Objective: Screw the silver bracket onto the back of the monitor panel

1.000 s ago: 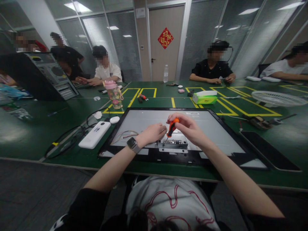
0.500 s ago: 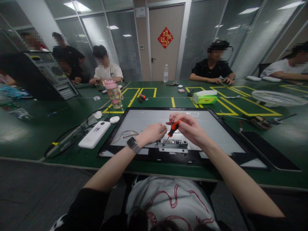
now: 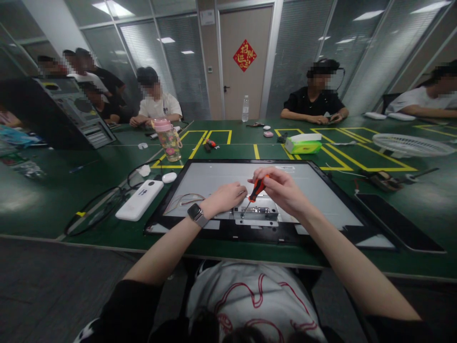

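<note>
My right hand (image 3: 280, 188) grips an orange and black screwdriver (image 3: 257, 188), held tilted. The tip of its shaft touches the near left part of a metal bracket (image 3: 259, 223). That bracket sits on the back of a flat display panel (image 3: 321, 200), grey with a black frame, lying on the table. My left hand (image 3: 226, 197) lies on the panel against the bracket's left side, fingers stretched forward and close together; their undersides are hidden. Thin wires (image 3: 183, 199) run across the panel to the left of this hand.
Left of the panel are a white power bank (image 3: 140, 200), a small white case (image 3: 169, 177), black cables (image 3: 103, 209) and a pink-lidded bottle (image 3: 167, 140). A dark flat slab (image 3: 400, 221) lies to the right. Behind stand a tissue pack (image 3: 303, 145) and a computer case (image 3: 67, 112). Several people sit opposite.
The screwdriver stays at the same spot on the bracket, and my right-hand fingers have shifted slightly on its handle. My left hand has hardly moved. Another person appears at the far left.
</note>
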Motion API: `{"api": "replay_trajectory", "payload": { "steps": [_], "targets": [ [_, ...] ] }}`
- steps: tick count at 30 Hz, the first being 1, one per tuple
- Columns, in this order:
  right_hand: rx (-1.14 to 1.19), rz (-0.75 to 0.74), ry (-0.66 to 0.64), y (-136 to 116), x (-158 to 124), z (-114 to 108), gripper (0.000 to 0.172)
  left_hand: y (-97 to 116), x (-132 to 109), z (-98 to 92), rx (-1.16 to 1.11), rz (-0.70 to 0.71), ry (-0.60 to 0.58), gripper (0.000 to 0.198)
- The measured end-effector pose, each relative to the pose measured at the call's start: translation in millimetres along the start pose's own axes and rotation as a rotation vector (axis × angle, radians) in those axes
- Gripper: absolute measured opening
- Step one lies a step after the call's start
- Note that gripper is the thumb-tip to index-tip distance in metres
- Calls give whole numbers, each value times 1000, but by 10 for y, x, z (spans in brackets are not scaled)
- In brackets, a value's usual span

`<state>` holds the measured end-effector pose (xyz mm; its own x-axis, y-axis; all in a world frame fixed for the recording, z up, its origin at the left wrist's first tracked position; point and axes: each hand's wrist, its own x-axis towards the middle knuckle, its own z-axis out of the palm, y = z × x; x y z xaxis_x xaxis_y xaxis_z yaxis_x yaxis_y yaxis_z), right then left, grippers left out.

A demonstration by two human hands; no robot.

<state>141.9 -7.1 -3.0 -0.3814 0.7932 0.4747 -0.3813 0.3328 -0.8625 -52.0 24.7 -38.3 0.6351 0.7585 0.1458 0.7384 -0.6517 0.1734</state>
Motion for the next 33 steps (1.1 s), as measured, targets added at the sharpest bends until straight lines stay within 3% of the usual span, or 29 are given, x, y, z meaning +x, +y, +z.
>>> {"api": "replay_trajectory", "payload": {
  "steps": [5,12,18,25,33],
  "targets": [
    [68,63,-57,-27,-13,38,22,-3,-10,1,-29,7,20,29],
    [8,-4,44,29,-5,27,19,-8,7,8,-9,3,-4,31],
    [65,37,-13,-12,-14,70,23,-31,-1,26,-27,22,12,27],
    [-19,13,64,23,-12,38,22,-9,-6,-1,-9,17,-3,28],
    [5,24,-9,12,-20,64,28,-13,-12,18,-40,0,19,28]
  ]
}}
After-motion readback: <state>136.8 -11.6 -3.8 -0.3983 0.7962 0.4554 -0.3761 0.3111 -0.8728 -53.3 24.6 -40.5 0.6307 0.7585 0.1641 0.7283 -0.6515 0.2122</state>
